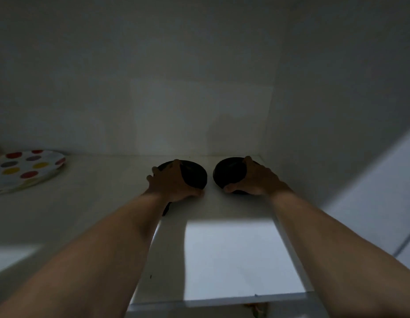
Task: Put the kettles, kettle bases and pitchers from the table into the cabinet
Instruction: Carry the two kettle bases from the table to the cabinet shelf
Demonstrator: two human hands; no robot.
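Black, disc-shaped, left kettle base [195,177] gripped in left hand [173,183], right kettle base [227,172] in right hand [259,180]

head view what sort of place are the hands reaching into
Probably inside a white kitchen cabinet: a flat shelf closed in by a back wall and side wall, a spotted plate at its left, and the left hand gripping a black kettle base, the right hand the other kettle base.

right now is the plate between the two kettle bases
No, the polka dot plate lies left of the left kettle base and right kettle base.
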